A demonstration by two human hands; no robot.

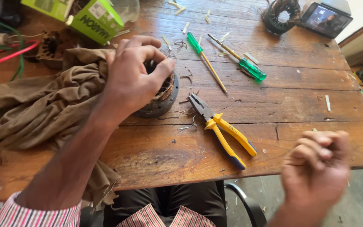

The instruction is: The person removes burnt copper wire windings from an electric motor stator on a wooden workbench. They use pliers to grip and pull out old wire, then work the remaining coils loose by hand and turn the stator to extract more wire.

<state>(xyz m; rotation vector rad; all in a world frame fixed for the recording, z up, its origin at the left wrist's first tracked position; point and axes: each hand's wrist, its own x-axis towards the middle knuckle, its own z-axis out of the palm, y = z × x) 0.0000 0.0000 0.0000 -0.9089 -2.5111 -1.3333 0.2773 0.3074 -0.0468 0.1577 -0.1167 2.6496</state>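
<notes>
Left hand (pixel 133 75) gripping motor part (pixel 158 98) to keep it steady mid-bench, right hand (pixel 316 168) curled up, empty, off near edge.

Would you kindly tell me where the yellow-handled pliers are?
The pliers lie mid-table in the head view, just right of the motor stator under the left hand.

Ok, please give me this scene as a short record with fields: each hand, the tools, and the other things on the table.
left hand: grips the round dark motor stator with copper windings
right hand: blurred, closed in a fist, off the table edge, nothing seen in it
tools: yellow-handled pliers; two green-handled screwdrivers
cloth: crumpled brown cloth, left of stator
surface: worn wooden table
</notes>
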